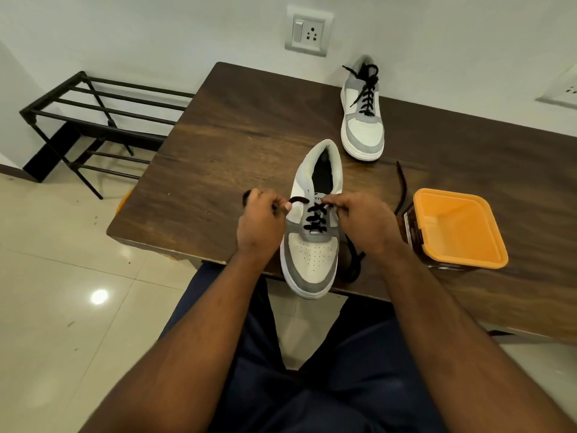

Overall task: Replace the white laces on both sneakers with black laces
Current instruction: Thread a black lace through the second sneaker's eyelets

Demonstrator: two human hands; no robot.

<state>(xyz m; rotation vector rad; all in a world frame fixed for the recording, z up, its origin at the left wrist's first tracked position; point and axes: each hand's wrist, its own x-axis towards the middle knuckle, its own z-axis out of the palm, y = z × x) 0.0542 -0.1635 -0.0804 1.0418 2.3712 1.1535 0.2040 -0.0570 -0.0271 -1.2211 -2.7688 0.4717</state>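
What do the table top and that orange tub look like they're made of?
Table top: dark wood or wood-look laminate, judging by the streaky grain and faint sheen; which one is unclear. Orange tub: likely moulded plastic, with a smooth, evenly coloured, rounded rim.

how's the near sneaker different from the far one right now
The near sneaker is only part laced, both hands pinching its black lace; the far sneaker is laced to the top and untouched. The near one's toe overhangs the table edge; the far one sits near the wall. Both are white and grey.

near sneaker (pixel 312 232) tongue label: partly hidden, letters "rr" legible.
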